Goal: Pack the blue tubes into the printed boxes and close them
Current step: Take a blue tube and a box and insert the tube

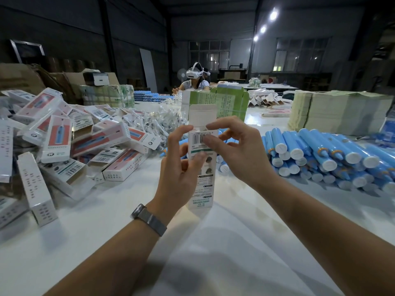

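White tabletop (119,236) fills a dim warehouse hall with strip lights overhead. Over it, near the middle, both hands hold one box (202,167) upright, its top flap (202,115) standing open and its bottom end just above or on the table; which one I cannot tell. The left hand (181,167) grips the box from the left side, fingers curled round its printed back and thumb near the barcode. The right hand (233,150) pinches the top edge by the opening, forefinger and thumb pressed on the card. Whether a tube is inside cannot be seen. A watch (148,218) sits on the left wrist. Left of the hands lies a heap of boxes (64,144), some with open ends. Right of them lies a pile of tubes (329,154), white caps facing the camera. Behind the box stand green cartons (224,103), and stacked flat sheets (339,112) rise at far right. Across the table sits a person (195,82) wearing a headset.
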{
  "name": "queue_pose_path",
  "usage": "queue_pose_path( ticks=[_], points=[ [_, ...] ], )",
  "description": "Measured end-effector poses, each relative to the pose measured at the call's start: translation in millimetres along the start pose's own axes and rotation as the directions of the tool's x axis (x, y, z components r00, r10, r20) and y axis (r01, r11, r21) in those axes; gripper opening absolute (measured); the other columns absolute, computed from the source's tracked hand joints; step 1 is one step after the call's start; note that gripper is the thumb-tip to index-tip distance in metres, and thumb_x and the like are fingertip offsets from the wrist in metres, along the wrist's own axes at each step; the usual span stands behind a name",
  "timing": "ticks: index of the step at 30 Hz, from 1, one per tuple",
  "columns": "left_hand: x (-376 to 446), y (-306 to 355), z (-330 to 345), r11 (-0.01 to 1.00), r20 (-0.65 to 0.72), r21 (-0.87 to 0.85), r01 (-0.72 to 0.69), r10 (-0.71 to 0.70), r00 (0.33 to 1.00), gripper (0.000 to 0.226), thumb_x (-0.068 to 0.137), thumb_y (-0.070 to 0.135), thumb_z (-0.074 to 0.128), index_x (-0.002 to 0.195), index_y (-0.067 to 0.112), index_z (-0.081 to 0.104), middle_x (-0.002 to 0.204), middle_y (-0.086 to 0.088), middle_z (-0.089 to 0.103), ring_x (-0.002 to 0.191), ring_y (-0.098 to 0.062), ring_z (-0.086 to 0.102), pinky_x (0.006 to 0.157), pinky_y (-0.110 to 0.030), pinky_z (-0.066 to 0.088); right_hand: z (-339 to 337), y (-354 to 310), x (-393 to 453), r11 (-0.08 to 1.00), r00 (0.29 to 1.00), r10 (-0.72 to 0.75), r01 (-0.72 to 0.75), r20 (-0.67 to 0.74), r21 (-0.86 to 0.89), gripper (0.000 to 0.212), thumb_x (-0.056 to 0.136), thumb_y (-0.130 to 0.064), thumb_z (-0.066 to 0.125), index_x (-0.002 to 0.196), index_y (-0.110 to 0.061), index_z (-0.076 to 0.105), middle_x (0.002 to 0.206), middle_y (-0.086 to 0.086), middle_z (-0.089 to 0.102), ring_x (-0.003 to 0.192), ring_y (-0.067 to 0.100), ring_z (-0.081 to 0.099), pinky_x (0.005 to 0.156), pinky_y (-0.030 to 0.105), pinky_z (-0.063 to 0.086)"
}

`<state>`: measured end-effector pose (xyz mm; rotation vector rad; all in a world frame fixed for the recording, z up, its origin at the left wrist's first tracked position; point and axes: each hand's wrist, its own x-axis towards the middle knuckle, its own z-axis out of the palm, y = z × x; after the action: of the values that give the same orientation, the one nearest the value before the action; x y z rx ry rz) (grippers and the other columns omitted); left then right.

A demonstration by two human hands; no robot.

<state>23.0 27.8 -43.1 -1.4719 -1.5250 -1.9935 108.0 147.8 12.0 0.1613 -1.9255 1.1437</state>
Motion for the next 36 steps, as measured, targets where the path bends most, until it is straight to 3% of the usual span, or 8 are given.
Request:
queue_pose_path(
  ticks=[4, 9, 18, 24, 27, 31, 34, 36],
  points=[
    [-0.3, 2.4, 0.5, 1.0, -0.002, -0.005, 0.016, -0.016, 1.0, 0.039, 0.094, 0.019, 0.055, 0.127, 0.033, 0.038, 0.107, 0.016, 0.069, 0.091, -0.012, 0.07, 0.071, -0.034, 0.059, -3.3, -1.8, 1.7, 1.0, 1.0, 0.008, -0.008, 0.002, 0.015, 0.016, 0.08, -0.016, 0.081, 0.09, -0.022, 0.072, 0.098, -0.01, 0.064, 0.074, -0.001, 0.06, 0.06, 0.017, 0.051],
    [-0.6, 8.3, 1.7, 0.999, 0.002, -0.05, 0.011, -0.011, 1.0, 0.04, 0.091, 0.026, 0.054, 0.124, 0.045, 0.04, 0.107, 0.009, 0.069, 0.086, -0.021, 0.071, 0.069, -0.044, 0.061, -3.0, -4.5, 1.2, 0.998, 0.999, -0.051, 0.052, 0.016, -0.021, 0.018, 0.079, -0.015, 0.082, 0.093, -0.02, 0.072, 0.112, -0.022, 0.06, 0.098, -0.002, 0.063, 0.071, 0.015, 0.05],
    [-2.2, 3.8, 5.0, 1.0, -0.024, -0.028, -0.013, 0.012, 1.0, 0.041, 0.094, 0.027, 0.051, 0.132, 0.032, 0.034, 0.106, 0.009, 0.067, 0.084, -0.013, 0.069, 0.067, -0.037, 0.06, 3.3, -6.7, -4.2, 0.984, 0.986, -0.158, 0.153, -0.047, -0.093, 0.049, 0.081, -0.017, 0.079, 0.116, -0.037, 0.052, 0.102, -0.016, 0.068, 0.096, 0.009, 0.065, 0.068, 0.022, 0.054],
    [-2.5, 1.5, 4.2, 0.999, -0.023, -0.014, -0.029, 0.028, 0.999, 0.043, 0.096, 0.023, 0.051, 0.133, 0.034, 0.032, 0.105, 0.014, 0.067, 0.085, -0.012, 0.069, 0.068, -0.029, 0.057, 4.7, -4.2, -3.9, 0.977, 0.987, -0.163, 0.161, -0.006, -0.142, 0.027, 0.086, -0.013, 0.074, 0.11, -0.025, 0.069, 0.102, -0.011, 0.068, 0.096, 0.011, 0.064, 0.068, 0.025, 0.055],
    [-2.5, 3.0, 4.6, 1.0, -0.024, -0.012, -0.01, 0.01, 1.0, 0.042, 0.095, 0.025, 0.051, 0.131, 0.035, 0.032, 0.101, 0.005, 0.067, 0.08, -0.012, 0.068, 0.067, -0.026, 0.055, 4.1, -3.5, -3.1, 0.978, 0.987, -0.161, 0.16, 0.004, -0.134, 0.021, 0.087, -0.01, 0.074, 0.107, -0.017, 0.073, 0.098, -0.01, 0.067, 0.094, 0.012, 0.065, 0.068, 0.03, 0.056],
    [-2.4, 4.1, 4.3, 1.0, -0.024, -0.026, 0.012, -0.013, 1.0, 0.04, 0.096, 0.018, 0.053, 0.126, 0.032, 0.03, 0.101, -0.011, 0.065, 0.078, -0.015, 0.068, 0.068, -0.029, 0.056, 4.1, -4.7, -2.8, 0.978, 0.987, -0.158, 0.16, 0.029, -0.137, 0.018, 0.087, -0.009, 0.074, 0.102, -0.017, 0.074, 0.097, -0.01, 0.065, 0.093, 0.011, 0.064, 0.068, 0.03, 0.056],
    [-2.1, 5.6, 4.9, 0.997, -0.027, -0.047, 0.057, -0.058, 0.998, 0.038, 0.095, 0.017, 0.053, 0.117, 0.03, 0.026, 0.098, -0.01, 0.065, 0.074, -0.024, 0.069, 0.068, -0.04, 0.059, 1.5, -5.7, -0.9, 0.981, 0.989, -0.138, 0.143, 0.042, -0.132, 0.016, 0.086, -0.009, 0.075, 0.097, -0.021, 0.073, 0.096, -0.011, 0.065, 0.091, 0.011, 0.064, 0.07, 0.034, 0.055],
    [-2.2, 6.3, 5.1, 0.998, -0.024, -0.028, 0.058, -0.058, 0.998, 0.039, 0.095, 0.015, 0.052, 0.12, 0.031, 0.027, 0.099, -0.011, 0.065, 0.075, -0.023, 0.069, 0.069, -0.04, 0.059, -0.4, -6.3, 0.4, 0.982, 0.991, -0.124, 0.13, 0.053, -0.137, 0.014, 0.085, -0.01, 0.075, 0.096, -0.019, 0.074, 0.095, -0.009, 0.066, 0.09, 0.012, 0.064, 0.071, 0.037, 0.055]
  ],
)
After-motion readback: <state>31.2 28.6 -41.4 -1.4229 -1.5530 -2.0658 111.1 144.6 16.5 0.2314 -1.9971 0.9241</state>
